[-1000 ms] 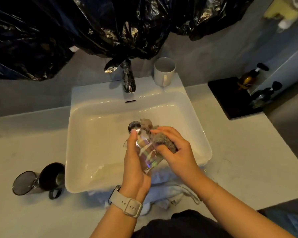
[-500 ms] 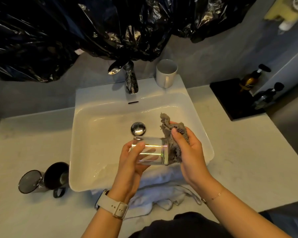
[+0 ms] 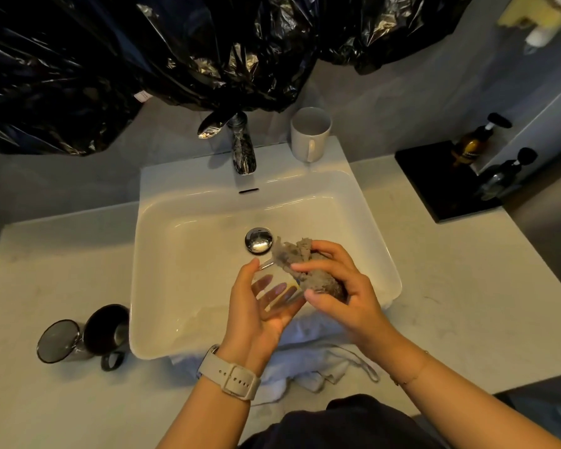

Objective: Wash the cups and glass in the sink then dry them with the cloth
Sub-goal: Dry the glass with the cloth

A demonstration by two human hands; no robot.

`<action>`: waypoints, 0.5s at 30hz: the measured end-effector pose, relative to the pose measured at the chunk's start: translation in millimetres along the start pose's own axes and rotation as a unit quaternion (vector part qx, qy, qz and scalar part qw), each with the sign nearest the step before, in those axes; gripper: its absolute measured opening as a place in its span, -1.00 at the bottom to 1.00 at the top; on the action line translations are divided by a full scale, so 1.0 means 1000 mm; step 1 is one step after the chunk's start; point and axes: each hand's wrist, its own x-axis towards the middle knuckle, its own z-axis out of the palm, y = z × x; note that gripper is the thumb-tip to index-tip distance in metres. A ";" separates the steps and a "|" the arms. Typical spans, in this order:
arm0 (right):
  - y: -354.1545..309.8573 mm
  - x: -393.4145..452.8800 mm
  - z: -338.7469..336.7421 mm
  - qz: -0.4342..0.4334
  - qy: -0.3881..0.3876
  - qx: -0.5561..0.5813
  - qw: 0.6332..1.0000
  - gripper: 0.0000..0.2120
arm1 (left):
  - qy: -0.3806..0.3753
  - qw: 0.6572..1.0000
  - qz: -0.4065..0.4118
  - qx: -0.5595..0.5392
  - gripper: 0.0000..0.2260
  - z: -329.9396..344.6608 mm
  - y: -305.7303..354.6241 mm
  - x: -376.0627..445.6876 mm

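Observation:
Over the white sink (image 3: 162,241), my left hand (image 3: 253,315) holds a clear glass (image 3: 272,293) tilted on its side, fingers wrapped under it and showing through. My right hand (image 3: 344,293) grips a grey cloth (image 3: 308,270) bunched against the glass's mouth end. A white mug (image 3: 310,134) stands upright on the sink's back ledge, right of the tap (image 3: 240,144). A black mug (image 3: 106,332) and a dark glass (image 3: 59,341) lie on the counter left of the sink. A white towel (image 3: 308,361) is draped over the sink's front edge.
Black plastic bags (image 3: 143,53) hang over the wall behind the tap. A black tray (image 3: 441,183) with two pump bottles (image 3: 470,140) sits at the back right of the pale counter (image 3: 467,303). The chrome drain plug (image 3: 259,240) lies mid-basin.
The glass has been turned in my left hand from lying level to tilted, and my right hand has worked the grey cloth further over its end. Both hands have shifted slightly within the basin.

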 end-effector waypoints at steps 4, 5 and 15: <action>-0.005 -0.001 0.008 0.030 0.020 -0.006 0.999 -0.73 | 0.016 0.993 0.087 0.072 -0.71 0.009 0.003 -0.006; -0.004 0.000 0.013 0.041 0.057 -0.009 0.997 -0.77 | 0.006 0.988 0.124 0.095 -0.73 0.011 0.002 -0.007; -0.018 0.029 0.024 0.345 0.119 0.310 0.878 -0.54 | -0.043 0.803 0.499 0.323 -0.68 0.007 -0.001 -0.008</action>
